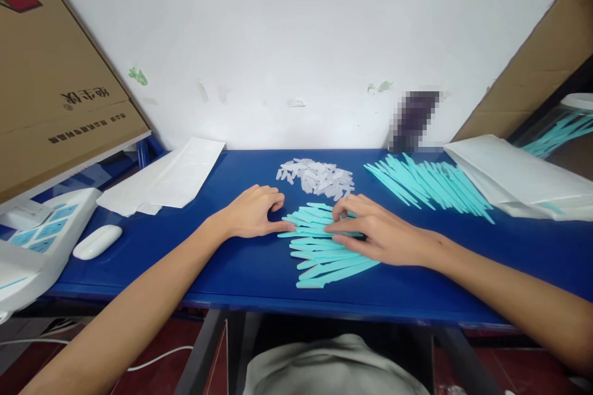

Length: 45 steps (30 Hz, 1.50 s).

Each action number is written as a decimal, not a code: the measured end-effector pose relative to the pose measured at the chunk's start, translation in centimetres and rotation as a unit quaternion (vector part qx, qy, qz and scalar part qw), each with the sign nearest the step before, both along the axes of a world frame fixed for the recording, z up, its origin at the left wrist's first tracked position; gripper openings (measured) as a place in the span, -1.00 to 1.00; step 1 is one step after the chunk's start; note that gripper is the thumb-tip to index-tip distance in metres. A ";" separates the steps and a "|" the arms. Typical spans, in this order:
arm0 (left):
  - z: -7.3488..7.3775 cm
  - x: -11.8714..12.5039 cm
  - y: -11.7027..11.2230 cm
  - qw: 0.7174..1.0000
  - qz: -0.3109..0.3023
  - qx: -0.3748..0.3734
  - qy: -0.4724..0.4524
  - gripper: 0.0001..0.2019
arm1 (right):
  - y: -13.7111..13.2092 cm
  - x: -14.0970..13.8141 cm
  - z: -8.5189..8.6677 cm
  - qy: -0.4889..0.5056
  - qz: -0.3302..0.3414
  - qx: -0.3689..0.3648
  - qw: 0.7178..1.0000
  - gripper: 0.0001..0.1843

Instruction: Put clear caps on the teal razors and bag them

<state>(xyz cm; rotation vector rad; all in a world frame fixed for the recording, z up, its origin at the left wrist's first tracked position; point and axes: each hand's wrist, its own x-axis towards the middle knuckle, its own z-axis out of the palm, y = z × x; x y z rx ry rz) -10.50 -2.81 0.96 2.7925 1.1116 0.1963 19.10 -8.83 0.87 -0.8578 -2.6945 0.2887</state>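
Observation:
Turquoise eyebrow razors (336, 268) lie fanned out in a loose row at the middle of the table, their blade ends mostly to the left. My left hand (252, 213) is at their left side, its fingers curled and its thumb stretched out against the end of one razor. Over the right part of the row is my right hand (370, 228), fingers bent down and apart, with fingertips touching the razors. Its fingers and palm hide some of the handles. Just behind the row sits a pile of small translucent blade caps (317, 178).
More turquoise razors (430, 185) lie at the back right beside white bags (523, 173). White paper or bags (171, 176) lie at the left, near a white earbud case (97, 242) and a power strip (50, 241). Cardboard boxes (60, 74) flank the blue table (241, 278); a wall stands behind.

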 end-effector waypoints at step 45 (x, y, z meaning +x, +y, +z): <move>-0.5 0.8 -0.3 0.993 -0.053 -0.053 -0.090 -0.70 | 1.2 0.3 -0.2 -0.049 -0.200 -0.037 0.978 -0.49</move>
